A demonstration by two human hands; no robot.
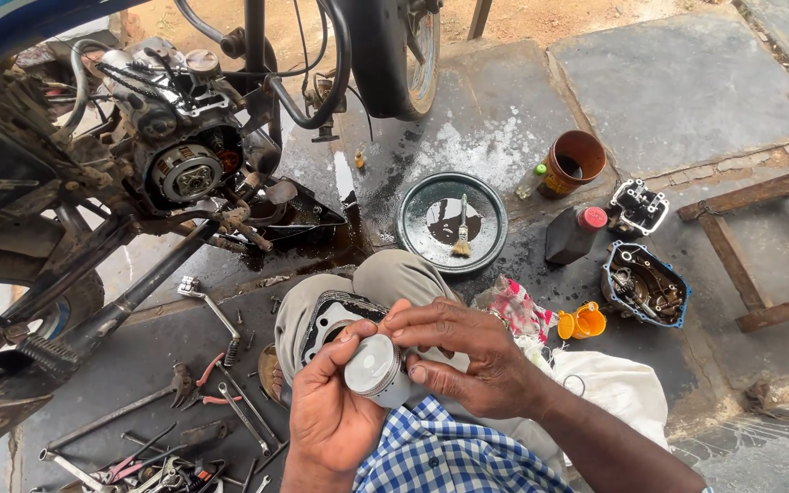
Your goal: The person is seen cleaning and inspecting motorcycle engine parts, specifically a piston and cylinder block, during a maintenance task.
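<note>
Head view shows both hands closed on a silver piston [374,368] above the lap: left hand [332,411] cups it, right hand [468,351] pinches its rim. Beneath lies the cylinder block [332,315]. Judging by the opened engine [184,169] and scattered tools [166,438], teardown looks done, reassembly remains.

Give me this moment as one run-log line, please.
left hand: grips piston | right hand: fingers on piston | cylinder block: on knee
</note>
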